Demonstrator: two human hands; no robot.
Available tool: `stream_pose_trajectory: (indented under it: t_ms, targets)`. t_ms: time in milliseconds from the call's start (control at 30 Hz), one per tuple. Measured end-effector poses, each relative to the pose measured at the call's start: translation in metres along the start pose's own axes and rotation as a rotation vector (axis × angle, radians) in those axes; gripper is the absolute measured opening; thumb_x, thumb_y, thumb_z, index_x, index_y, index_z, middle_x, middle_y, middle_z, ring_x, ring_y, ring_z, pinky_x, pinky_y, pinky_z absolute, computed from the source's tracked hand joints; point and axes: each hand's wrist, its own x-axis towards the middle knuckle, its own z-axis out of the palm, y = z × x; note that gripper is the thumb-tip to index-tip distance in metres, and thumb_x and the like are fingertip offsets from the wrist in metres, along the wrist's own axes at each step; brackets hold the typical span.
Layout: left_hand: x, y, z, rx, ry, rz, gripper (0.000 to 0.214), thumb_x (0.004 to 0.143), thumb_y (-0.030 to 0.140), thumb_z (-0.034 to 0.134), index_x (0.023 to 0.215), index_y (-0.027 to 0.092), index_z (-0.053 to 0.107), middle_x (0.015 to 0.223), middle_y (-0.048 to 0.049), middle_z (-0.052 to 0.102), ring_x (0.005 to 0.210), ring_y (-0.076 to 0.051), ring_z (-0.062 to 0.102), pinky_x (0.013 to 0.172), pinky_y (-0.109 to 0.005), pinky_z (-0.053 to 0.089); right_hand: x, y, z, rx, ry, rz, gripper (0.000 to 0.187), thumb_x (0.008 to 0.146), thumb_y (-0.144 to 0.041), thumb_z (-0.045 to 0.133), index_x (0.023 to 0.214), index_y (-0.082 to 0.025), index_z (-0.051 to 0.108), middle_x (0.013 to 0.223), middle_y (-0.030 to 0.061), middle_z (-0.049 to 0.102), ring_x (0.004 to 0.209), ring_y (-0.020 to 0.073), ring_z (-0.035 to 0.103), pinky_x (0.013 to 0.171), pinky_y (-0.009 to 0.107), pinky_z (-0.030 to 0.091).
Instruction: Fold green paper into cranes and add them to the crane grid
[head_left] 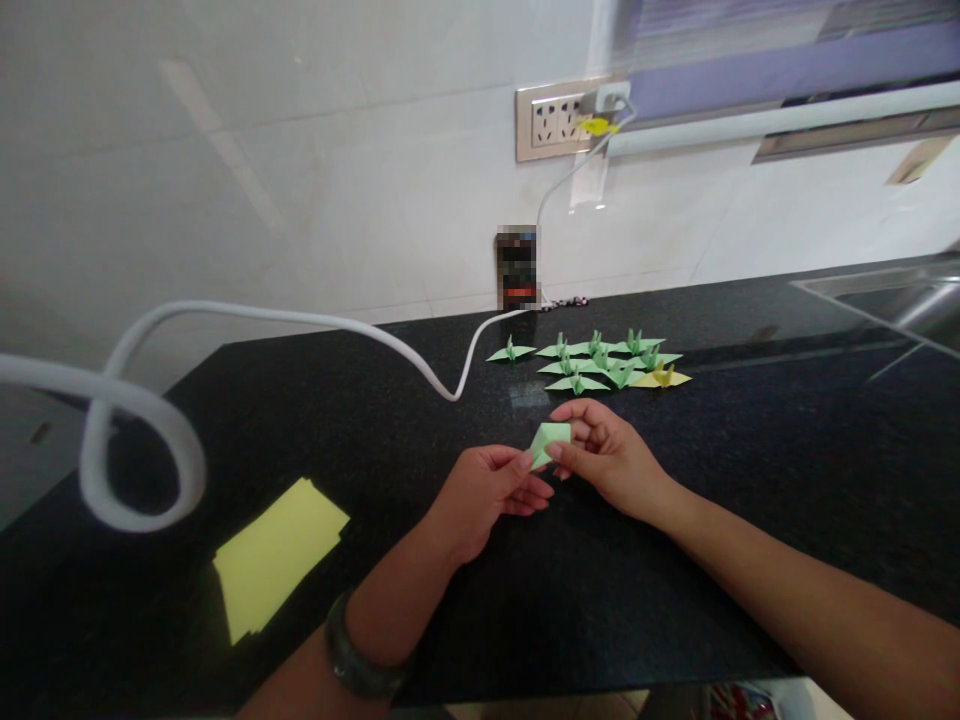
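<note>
A small folded piece of green paper [553, 434] is held between my two hands above the dark counter. My left hand [491, 495] pinches its lower left corner between thumb and fingers. On the right side, my right hand [611, 455] grips it with the thumb on the near face and the fingers behind. Just beyond my hands stand several green paper cranes [576, 383] in close rows, with one yellow paper crane [663, 377] at their right end. A single green crane [511, 350] sits apart to the left. Yellow paper sheets [277, 560] lie stacked at the left.
A thick white cable [337, 322] loops across the left side and along the counter [187, 430]. A phone-like object [517, 268], pixelated, leans on the wall below a socket [555, 122] with a plugged-in charger [609, 97]. A metal sink [900, 300] lies far right.
</note>
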Motion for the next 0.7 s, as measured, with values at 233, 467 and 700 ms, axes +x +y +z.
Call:
stream_pose_trajectory:
  t_ms: [233,467,700]
  targets:
    - [-0.0009,0.0009,0.0020,0.193,0.063,0.108,0.024,0.071,0.035,0.053,0.072,0.011,0.059,0.060,-0.0048,0.062,0.051,-0.010,0.056,0.052,-0.022,0.044,-0.0015,-0.0028,0.0027,0.017,0.017,0.021,0.031,0.065,-0.023,0.062,0.089,-0.019,0.043,0.062,-0.0047,0.055,0.048,0.0060,0.051,0.045,0.019,0.044]
    - [-0.0022,0.0009,0.0023,0.319,0.106,0.212,0.024,0.072,0.034,0.050,0.071,0.012,0.060,0.058,-0.0038,0.062,0.051,-0.011,0.056,0.052,-0.022,0.045,-0.0024,-0.0013,0.0002,0.046,-0.020,0.112,0.027,0.069,-0.028,0.059,0.090,-0.016,0.050,0.069,-0.0001,0.059,0.049,0.0058,0.052,0.047,0.019,0.044]
    - [-0.0018,0.0002,0.0040,0.314,0.083,0.218,0.035,0.076,0.041,0.041,0.072,0.012,0.058,0.059,-0.0048,0.061,0.051,-0.011,0.054,0.053,-0.023,0.044,-0.0023,-0.0001,-0.0012,-0.028,-0.027,0.132,0.020,0.071,-0.032,0.057,0.067,-0.013,0.051,0.062,0.0003,0.059,0.045,0.0048,0.049,0.044,0.018,0.039]
